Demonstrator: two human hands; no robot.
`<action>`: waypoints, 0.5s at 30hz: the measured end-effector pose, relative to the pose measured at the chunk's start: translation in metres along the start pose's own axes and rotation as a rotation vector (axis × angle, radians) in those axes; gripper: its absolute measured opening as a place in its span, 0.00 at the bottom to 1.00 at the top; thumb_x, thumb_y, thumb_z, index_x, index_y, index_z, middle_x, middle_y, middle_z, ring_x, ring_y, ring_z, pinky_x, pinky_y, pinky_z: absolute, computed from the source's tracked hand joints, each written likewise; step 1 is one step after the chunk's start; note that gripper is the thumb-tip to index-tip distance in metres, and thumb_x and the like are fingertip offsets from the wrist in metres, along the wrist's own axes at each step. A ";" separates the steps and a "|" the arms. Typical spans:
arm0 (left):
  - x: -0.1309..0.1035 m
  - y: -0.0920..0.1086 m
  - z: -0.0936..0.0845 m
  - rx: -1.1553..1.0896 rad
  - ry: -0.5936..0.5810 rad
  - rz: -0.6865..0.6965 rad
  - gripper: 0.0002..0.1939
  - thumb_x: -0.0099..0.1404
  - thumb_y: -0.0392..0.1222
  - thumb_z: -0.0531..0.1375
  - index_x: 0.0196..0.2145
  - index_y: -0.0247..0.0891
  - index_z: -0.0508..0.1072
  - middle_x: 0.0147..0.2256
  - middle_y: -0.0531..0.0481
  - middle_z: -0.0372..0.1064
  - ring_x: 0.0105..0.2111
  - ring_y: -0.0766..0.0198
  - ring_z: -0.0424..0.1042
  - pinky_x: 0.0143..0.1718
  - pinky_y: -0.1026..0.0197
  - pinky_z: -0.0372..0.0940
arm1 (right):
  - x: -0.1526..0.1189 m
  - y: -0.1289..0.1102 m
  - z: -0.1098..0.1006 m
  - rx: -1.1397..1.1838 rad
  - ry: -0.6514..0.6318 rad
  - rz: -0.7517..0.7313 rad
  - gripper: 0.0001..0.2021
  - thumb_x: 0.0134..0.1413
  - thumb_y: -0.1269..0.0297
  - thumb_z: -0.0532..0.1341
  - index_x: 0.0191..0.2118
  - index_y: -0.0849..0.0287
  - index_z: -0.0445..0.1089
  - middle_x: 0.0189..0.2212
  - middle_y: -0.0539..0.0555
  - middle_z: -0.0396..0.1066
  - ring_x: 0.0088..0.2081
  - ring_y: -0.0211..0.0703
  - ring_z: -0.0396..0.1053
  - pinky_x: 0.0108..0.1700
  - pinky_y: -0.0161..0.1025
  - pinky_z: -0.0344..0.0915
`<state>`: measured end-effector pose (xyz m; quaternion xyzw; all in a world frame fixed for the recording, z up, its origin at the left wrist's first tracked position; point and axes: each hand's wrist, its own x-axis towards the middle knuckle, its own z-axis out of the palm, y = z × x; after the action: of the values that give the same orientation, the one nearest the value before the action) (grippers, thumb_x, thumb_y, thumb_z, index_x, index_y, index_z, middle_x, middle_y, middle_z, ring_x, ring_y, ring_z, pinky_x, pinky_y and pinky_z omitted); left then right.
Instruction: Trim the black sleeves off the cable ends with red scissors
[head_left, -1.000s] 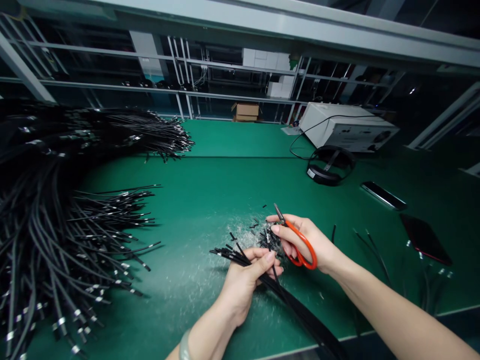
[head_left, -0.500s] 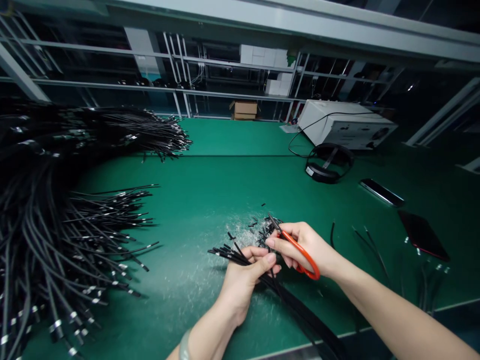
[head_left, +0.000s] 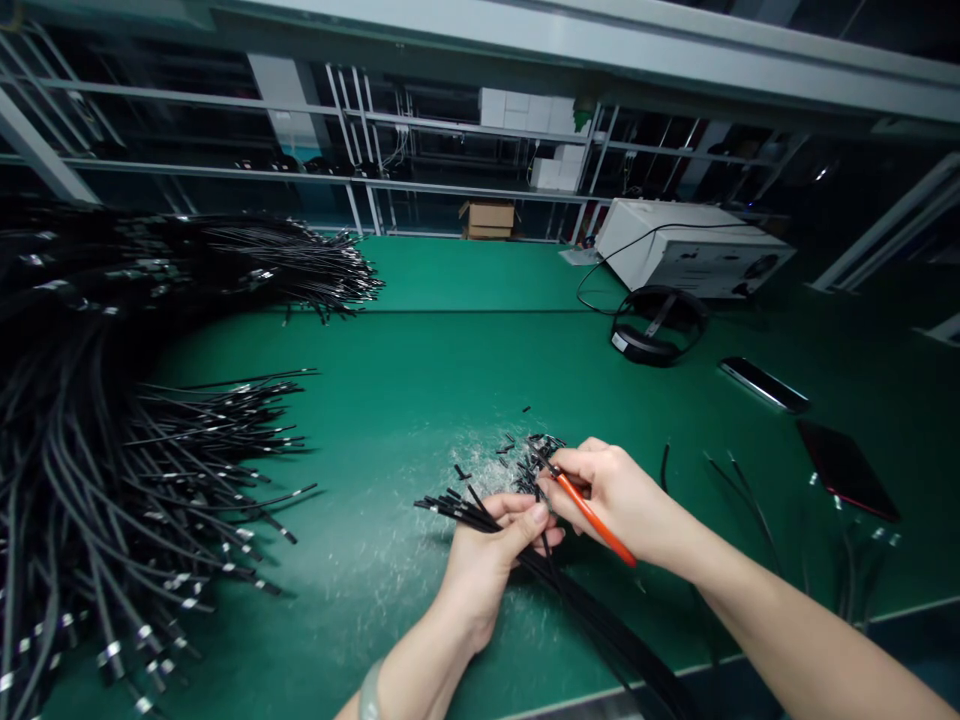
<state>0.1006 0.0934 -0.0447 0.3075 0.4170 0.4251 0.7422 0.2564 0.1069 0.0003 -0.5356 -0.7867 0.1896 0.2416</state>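
My left hand [head_left: 495, 555] is closed round a bundle of black cables [head_left: 600, 625], whose cut ends stick out to the left of the fingers while the rest trails to the lower right. One cable end stands up between the two hands. Orange-handled scissors [head_left: 596, 520] are held in my right hand [head_left: 615, 490], with the fingers covering part of the handles. Their dark blades point up and left, just above the left fingertips. Short black cable offcuts [head_left: 531, 468] and pale fine strands [head_left: 442, 470] lie on the green mat [head_left: 450, 370] behind the hands.
Large piles of black cables [head_left: 82, 400] with pale tips fill the left side. At the back right stand a white machine [head_left: 690, 250] and a black headset-like band [head_left: 660, 325]. Two phones, one silver-edged [head_left: 765, 385] and one dark [head_left: 847, 470], and loose cables [head_left: 750, 500] lie right.
The scissors have turned in my right hand, showing the handles more edge-on, and their blades have dropped slightly toward the left fingertips. The left hand and its bundle have barely moved.
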 end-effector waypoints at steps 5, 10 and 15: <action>0.002 -0.001 -0.002 0.005 -0.006 0.022 0.08 0.53 0.37 0.65 0.31 0.34 0.71 0.21 0.51 0.73 0.23 0.66 0.72 0.28 0.65 0.64 | -0.004 -0.003 0.009 -0.367 0.116 -0.215 0.09 0.53 0.69 0.54 0.23 0.58 0.60 0.15 0.48 0.63 0.20 0.36 0.56 0.34 0.38 0.53; 0.001 -0.001 -0.004 0.020 -0.028 0.013 0.06 0.54 0.38 0.64 0.29 0.34 0.72 0.24 0.50 0.74 0.25 0.65 0.73 0.30 0.64 0.65 | -0.003 0.005 0.006 -0.323 0.096 -0.317 0.07 0.58 0.68 0.52 0.31 0.59 0.64 0.18 0.47 0.65 0.20 0.35 0.58 0.40 0.39 0.52; 0.001 0.000 -0.005 -0.005 -0.014 -0.057 0.09 0.53 0.41 0.65 0.31 0.33 0.73 0.28 0.46 0.76 0.29 0.61 0.75 0.33 0.61 0.66 | -0.010 0.029 0.000 -0.426 0.085 -0.210 0.08 0.58 0.60 0.54 0.35 0.59 0.65 0.25 0.51 0.68 0.29 0.39 0.64 0.43 0.42 0.49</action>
<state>0.0969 0.0947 -0.0475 0.2966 0.4194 0.4024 0.7577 0.2815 0.1079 -0.0181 -0.4972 -0.8493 -0.0295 0.1747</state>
